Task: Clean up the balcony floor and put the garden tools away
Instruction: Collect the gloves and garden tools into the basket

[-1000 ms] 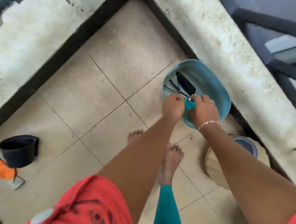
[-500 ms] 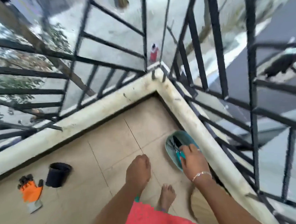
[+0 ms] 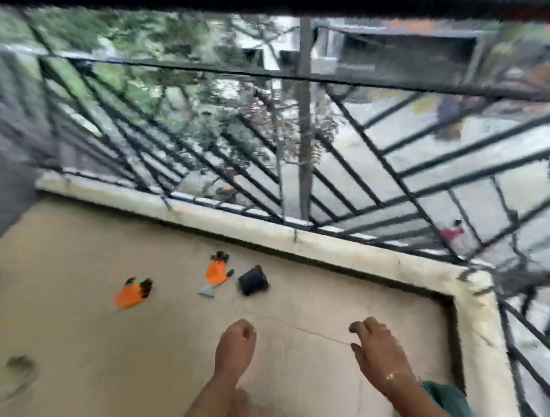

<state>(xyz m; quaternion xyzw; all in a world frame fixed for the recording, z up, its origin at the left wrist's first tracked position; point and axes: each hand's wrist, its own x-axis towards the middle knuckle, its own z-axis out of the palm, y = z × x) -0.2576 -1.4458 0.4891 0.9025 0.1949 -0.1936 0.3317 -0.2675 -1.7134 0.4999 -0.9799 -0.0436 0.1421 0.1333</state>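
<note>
While both hands hang over the floor [image 3: 84, 361] in the lower middle of the frame, the left hand [image 3: 234, 341] has its fingers curled into a fist round nothing, and the right hand [image 3: 376, 346] has them slack and half-bent, also empty. Two orange ones lie above them at mid-left: one glove [image 3: 133, 294] sits apart to the left, and the other glove [image 3: 218, 272] is just beside the single black pot [image 3: 253, 284], near the ledge [image 3: 349, 252]. Each should be soft, light and limp, so pinching a cuff would serve. The pot looks like light, stiff plastic, best taken by its rim.
</note>
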